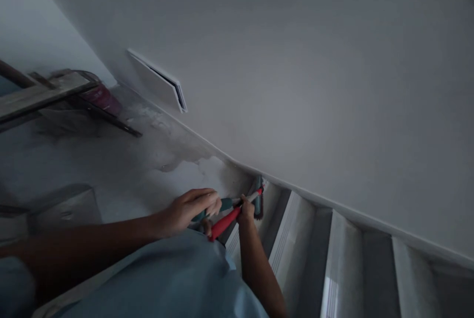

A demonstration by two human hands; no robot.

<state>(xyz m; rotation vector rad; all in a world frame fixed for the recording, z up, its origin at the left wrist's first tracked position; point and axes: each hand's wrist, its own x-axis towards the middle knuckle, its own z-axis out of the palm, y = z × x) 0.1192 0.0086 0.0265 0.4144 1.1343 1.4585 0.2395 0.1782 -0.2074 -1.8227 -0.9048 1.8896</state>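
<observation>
Both hands, left (188, 209) and right (246, 212), grip a red-handled broom (237, 211); no writing legible.

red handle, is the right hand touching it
Touching: the head view shows the right hand wrapped around the red handle.

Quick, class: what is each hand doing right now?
Left hand: closed around the upper, teal part of the broom handle.
Right hand: fingers closed around the red handle, lower down near the broom head.
</observation>
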